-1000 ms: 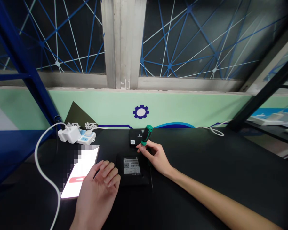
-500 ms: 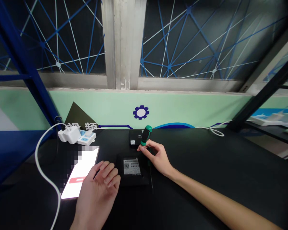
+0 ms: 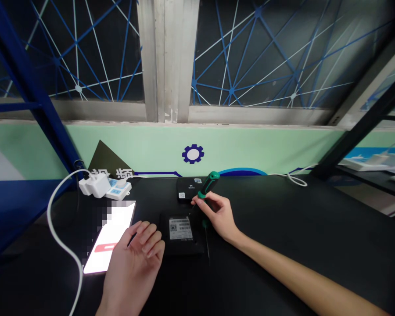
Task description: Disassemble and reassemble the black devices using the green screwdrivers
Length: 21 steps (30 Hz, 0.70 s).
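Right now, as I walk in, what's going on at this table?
A person is working at a black table. Their right hand holds a green-and-black screwdriver, tilted, just beside a flat black device with a printed label on it. A smaller black device lies beyond it. Their left hand rests open at the edge of a lit smartphone. Further back sits a white power strip with a white charger plugged in.

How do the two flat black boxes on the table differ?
The nearer flat black box carries a large white label; the farther flat black box only a small sticker. The nearer looks larger; the farther sits at the back edge. Both lie on the black table.
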### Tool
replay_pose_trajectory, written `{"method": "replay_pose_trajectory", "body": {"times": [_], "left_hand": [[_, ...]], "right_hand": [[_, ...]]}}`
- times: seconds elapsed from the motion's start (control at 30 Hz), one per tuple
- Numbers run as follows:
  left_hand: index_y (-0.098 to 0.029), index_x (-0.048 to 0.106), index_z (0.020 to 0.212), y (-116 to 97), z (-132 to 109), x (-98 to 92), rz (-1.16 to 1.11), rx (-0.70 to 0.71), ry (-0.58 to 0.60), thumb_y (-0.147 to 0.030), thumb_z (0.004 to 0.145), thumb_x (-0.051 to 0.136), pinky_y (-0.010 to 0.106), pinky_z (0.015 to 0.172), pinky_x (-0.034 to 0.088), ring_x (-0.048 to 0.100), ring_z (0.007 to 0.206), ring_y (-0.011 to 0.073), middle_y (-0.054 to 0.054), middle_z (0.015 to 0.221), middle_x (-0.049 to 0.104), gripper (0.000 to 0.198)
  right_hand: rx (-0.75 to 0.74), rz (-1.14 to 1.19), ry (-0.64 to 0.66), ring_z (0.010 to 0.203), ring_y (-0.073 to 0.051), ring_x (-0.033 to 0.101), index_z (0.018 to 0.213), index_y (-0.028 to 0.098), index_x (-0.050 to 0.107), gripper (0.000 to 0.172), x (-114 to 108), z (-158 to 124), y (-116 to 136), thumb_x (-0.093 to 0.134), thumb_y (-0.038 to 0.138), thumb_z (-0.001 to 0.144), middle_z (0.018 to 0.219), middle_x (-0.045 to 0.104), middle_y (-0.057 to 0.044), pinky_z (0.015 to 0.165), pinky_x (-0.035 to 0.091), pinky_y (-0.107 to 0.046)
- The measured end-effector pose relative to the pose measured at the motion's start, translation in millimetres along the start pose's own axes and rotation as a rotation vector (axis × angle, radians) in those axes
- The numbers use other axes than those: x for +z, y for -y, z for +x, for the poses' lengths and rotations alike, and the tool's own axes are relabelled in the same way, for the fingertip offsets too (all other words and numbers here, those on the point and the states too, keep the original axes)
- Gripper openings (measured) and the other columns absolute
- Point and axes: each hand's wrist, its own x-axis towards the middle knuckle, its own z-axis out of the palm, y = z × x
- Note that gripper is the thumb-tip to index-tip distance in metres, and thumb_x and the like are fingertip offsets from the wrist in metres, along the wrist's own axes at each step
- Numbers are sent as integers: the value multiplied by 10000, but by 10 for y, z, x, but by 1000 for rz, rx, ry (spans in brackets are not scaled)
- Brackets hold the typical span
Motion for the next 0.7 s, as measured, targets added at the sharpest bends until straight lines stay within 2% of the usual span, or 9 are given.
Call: {"method": "replay_pose_trajectory", "body": {"times": [0.2,0.33,0.5,0.7], "left_hand": [[-203,388,676,-6,-8,-3,-8,-4,5,-123,1002,392,211,409,344,370,426,63,-73,590,320,336],[-203,391,680,-8,11,-22,8,-5,16,-122,997,412,217,416,344,366,434,65,-73,595,319,328],[-204,388,679,-5,7,-17,8,-2,17,-119,1003,393,216,418,345,358,436,65,-73,597,318,335],[-203,392,683,-6,6,-22,10,-4,34,-117,1004,400,218,425,352,367,442,65,-74,603,312,332]], "right_hand": [[-34,17,-75,872,-232,658,846,210,731,163,-5,15,37,684,353,907,898,721,-54,844,493,-360],[-59,-18,-80,907,-231,635,865,219,706,167,6,28,40,657,368,923,900,675,-44,884,479,-370],[-33,-100,-13,861,-224,633,872,220,708,173,-3,12,29,642,369,931,866,662,-43,843,483,-378],[-104,-187,128,870,-242,622,901,230,753,143,-75,12,79,647,325,916,876,691,-61,822,492,-404]]}}
